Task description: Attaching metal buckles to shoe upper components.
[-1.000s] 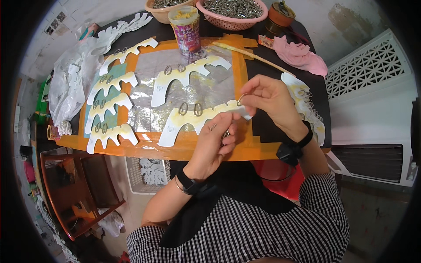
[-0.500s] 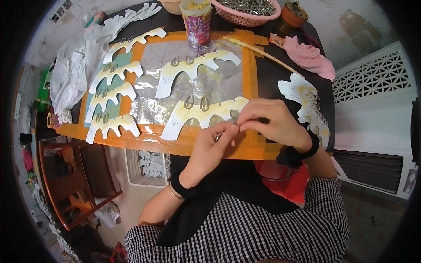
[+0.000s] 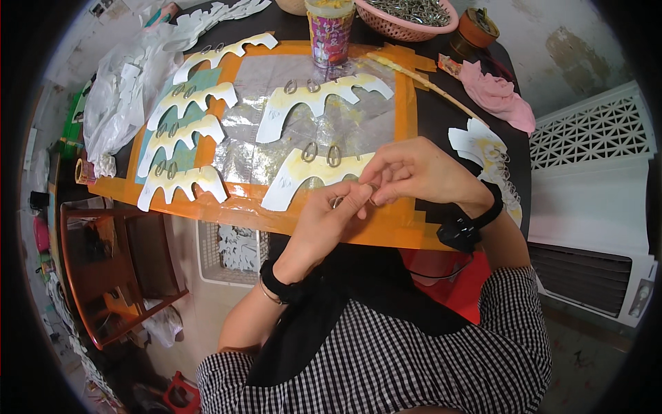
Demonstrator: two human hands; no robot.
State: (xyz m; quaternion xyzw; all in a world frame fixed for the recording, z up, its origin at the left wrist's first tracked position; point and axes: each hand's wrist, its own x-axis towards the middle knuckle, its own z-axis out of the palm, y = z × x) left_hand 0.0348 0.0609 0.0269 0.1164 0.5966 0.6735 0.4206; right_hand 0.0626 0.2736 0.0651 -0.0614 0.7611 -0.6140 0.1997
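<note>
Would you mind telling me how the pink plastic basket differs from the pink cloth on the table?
The pink plastic basket is a rigid open bowl holding small metal rings, while the pink cloth lies soft, crumpled and empty. The basket sits at the table's far edge; the cloth lies nearer, on the person's right. Both are pink and rest on the dark table.

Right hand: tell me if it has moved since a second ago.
Yes. The right hand has come off the nearest white cutout, toward the table's near edge, meeting the left hand.
</note>
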